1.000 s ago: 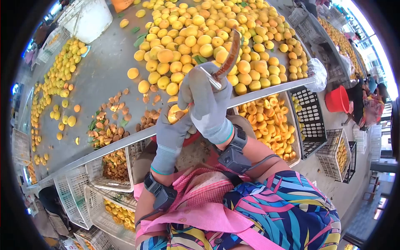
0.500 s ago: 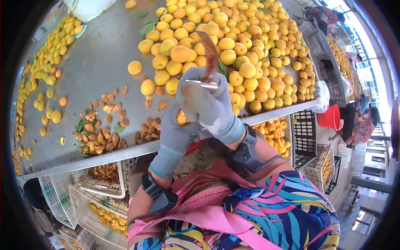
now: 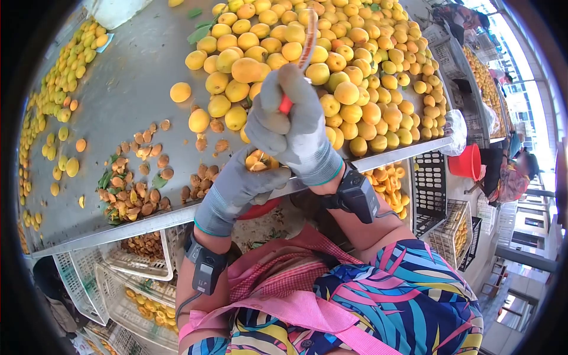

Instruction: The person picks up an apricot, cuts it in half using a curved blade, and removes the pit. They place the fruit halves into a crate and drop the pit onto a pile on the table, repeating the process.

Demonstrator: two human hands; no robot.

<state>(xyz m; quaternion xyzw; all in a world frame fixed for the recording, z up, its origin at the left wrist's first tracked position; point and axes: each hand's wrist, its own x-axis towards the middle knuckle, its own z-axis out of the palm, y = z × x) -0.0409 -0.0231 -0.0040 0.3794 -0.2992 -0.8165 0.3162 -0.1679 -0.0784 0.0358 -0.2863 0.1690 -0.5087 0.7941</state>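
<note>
My left hand, in a grey glove, is closed around an apricot that is cut open, its brownish inside showing. Just above it, my right hand, also gloved, grips a knife with a thin curved blade pointing up and away and a bit of red handle between the fingers. Both hands are over the near edge of a metal table. Beyond them lies a large pile of whole apricots. To the left are loose apricot pits, some with leaves among them.
More apricots line the table's far left. Below the edge stand crates with pits and halved apricots, and another crate of halves at right. A red bucket and a black crate stand farther right, near a seated person.
The apricot in my left hand now shows its cut inside. My right hand has turned, so the knife blade appears narrower and more upright. The left hand sits slightly lower and more open around the fruit.
</note>
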